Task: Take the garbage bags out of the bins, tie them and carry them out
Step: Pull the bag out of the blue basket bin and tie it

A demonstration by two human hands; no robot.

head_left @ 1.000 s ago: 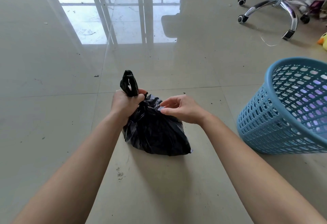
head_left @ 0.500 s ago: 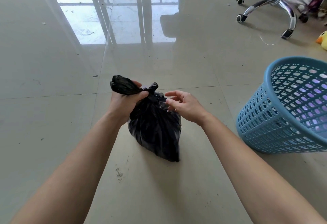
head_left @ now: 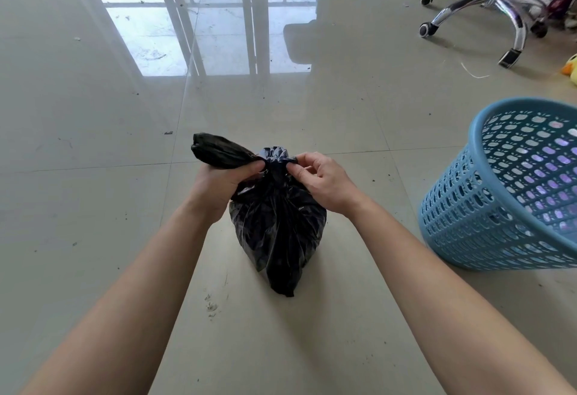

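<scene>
A person is tying a black garbage bag [head_left: 276,226] held just above a glossy tiled floor [head_left: 93,145]. The left hand [head_left: 223,179] grips 1 twisted tail; the right hand [head_left: 318,177] pinches the gathered neck. Next, likely pulling the knot tight. An empty blue bin [head_left: 499,188] stands right, chair legs [head_left: 487,4] behind.

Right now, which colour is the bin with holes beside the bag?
Light blue bin, clearest in the head view.

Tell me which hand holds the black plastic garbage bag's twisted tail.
The left hand grips the tail; the right hand only pinches the black plastic garbage bag at its gathered neck.
</scene>
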